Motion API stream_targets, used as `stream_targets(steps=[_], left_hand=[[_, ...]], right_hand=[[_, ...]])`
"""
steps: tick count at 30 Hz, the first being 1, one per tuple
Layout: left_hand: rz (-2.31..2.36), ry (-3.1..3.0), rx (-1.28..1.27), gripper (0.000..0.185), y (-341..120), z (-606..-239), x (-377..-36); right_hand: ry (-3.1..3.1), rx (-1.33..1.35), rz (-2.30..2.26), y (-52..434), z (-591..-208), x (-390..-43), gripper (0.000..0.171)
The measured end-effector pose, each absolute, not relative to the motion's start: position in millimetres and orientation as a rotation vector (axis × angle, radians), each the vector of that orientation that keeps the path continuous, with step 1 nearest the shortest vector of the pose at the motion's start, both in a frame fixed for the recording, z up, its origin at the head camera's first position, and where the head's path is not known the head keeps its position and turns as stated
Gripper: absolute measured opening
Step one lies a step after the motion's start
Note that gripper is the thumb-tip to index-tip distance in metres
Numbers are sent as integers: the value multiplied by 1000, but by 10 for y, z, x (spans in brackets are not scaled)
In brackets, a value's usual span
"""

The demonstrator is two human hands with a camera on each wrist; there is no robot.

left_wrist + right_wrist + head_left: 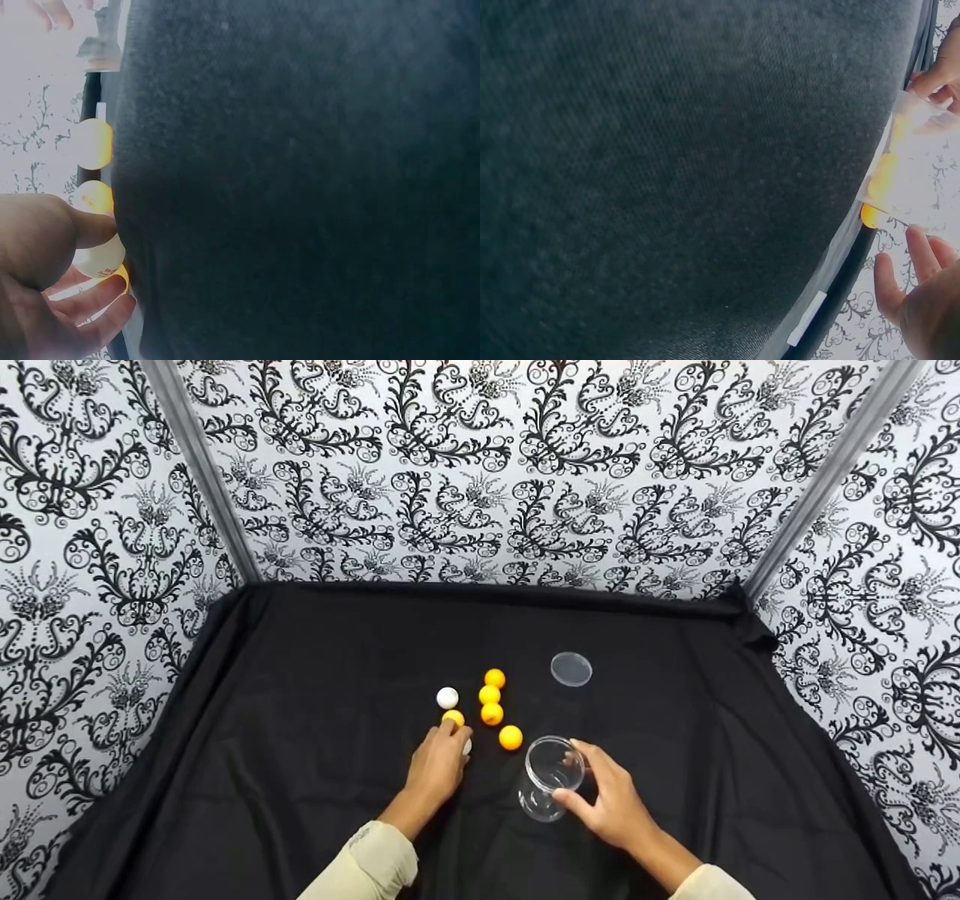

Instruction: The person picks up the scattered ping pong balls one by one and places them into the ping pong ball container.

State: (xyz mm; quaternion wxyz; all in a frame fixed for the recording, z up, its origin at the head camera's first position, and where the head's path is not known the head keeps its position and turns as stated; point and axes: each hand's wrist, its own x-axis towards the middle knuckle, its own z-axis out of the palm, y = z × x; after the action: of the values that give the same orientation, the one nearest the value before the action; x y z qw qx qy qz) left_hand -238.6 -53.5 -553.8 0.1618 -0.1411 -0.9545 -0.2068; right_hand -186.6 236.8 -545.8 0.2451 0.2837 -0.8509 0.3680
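The right hand curls fingers and thumb round a clear round plastic jar, open-topped, tilted on the black-draped counter; the left hand closes its fingertips on a white ball beside an orange ball; more orange balls lie near; no writing is readable.

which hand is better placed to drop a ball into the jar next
Left, most likely. The left hand already grips balls, a white ball and an orange ball, just beside the jar. The right hand is occupied holding the jar tilted, mouth open, so it looks best left steadying it.
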Motion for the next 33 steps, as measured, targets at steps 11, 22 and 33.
stream_targets(steps=[11, 22, 33], left_hand=[[-690, -2556, -565, 43, -348, -5196, -2247], [-697, -2459, -734, 42, -59, -4751, -1978], [-655, -2445, -864, 41, 214, -4790, -1837]], right_hand=[[-2350, 748, 970, 2375, -5457, -1869, 69], [-2321, 767, 979, 2367, -5469, -1876, 70], [-2341, 771, 937, 2387, -5478, -1883, 70]])
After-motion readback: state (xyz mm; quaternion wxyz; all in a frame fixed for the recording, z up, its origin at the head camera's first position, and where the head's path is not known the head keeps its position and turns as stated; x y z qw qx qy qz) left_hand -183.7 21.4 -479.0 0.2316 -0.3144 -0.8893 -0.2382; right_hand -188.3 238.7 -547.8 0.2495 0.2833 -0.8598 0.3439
